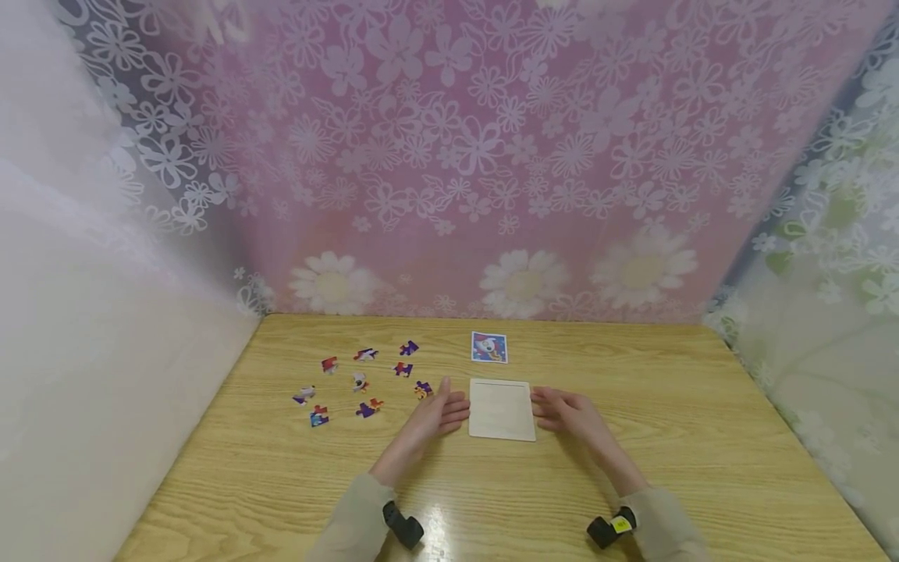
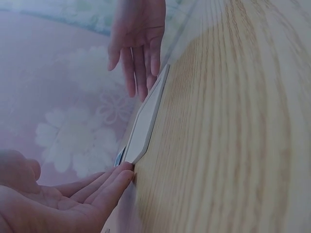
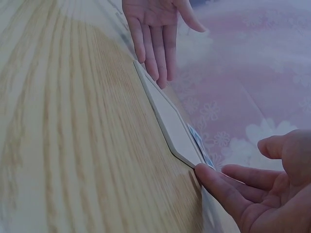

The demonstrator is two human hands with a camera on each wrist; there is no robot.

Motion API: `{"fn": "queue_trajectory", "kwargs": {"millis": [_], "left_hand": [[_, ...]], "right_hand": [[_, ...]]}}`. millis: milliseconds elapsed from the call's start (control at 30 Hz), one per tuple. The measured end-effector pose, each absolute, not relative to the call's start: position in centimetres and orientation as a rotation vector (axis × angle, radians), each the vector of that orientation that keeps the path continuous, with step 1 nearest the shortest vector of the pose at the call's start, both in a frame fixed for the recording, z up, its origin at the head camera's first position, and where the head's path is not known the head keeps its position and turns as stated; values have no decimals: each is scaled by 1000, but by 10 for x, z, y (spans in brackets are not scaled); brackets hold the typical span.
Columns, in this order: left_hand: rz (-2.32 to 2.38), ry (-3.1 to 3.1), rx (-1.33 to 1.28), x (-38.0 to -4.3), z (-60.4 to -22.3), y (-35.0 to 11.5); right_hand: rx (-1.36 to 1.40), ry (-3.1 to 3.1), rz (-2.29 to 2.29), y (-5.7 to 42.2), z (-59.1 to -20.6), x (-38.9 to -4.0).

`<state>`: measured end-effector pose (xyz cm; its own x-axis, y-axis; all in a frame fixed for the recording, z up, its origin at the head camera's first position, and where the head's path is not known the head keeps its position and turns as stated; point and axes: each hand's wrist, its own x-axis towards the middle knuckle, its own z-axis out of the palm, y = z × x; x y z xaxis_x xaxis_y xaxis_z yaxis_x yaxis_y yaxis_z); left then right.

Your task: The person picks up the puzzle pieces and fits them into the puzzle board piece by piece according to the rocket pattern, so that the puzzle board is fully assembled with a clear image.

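A pale, square puzzle tray [image 1: 502, 410] with a raised rim lies flat on the table. At its left edge, my left hand [image 1: 437, 414] touches the side with straight fingertips, thumb raised. My right hand [image 1: 567, 412] is at the opposite edge, its fingers extended against the tray's side. Both wrist views show the tray [image 2: 144, 124] lying between the two hands with palms turned inward. Neither hand grips anything. Loose jigsaw pieces [image 1: 366, 407] in purple, red and white are spread left of my left hand, the closest piece [image 1: 423, 389] just beside its thumb.
Behind the tray lies a small picture card [image 1: 488, 347] showing a white cartoon animal on blue. The wooden table [image 1: 667, 437] meets a pink floral curtain [image 1: 449, 156] at its back edge. Pale coverings stand along both sides.
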<state>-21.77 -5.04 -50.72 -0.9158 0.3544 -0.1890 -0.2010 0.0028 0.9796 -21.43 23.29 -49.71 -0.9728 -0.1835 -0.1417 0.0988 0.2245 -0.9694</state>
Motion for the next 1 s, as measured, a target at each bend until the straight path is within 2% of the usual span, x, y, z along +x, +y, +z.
{"fn": "queue_trajectory", "kwargs": {"millis": [1000], "left_hand": [[1964, 1914, 160, -213, -504, -66]], "right_hand": [[-87, 2270, -1797, 221, -497, -217]]}}
